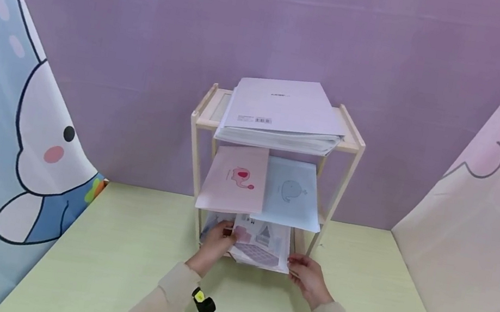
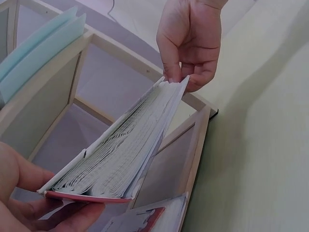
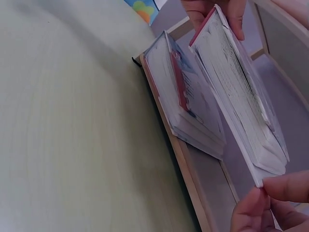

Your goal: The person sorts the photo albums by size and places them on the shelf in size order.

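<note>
A thick book [image 1: 262,243] with a purple-and-pink picture cover is held between both hands at the front of the lowest shelf. My left hand [image 1: 216,241] grips its left end, where a red edge [image 2: 87,197] shows in the left wrist view. At the opposite end, my right hand [image 1: 307,277] pinches a cover corner between thumb and fingers. Fanned, wavy pages [image 3: 227,63] show in the right wrist view, with the book tilted and raised off the shelf. Beside it, to the left on the lowest shelf, lies a short stack of books [image 3: 198,108] with a red-edged cover.
The wooden three-tier rack [image 1: 343,183] stands against a purple backdrop. Large white books [image 1: 283,106] fill its top. A pink elephant-print book [image 1: 233,181] and a blue whale-print book [image 1: 293,193] jut from the middle shelf above the hands. The pale green table [image 1: 116,244] lies in front.
</note>
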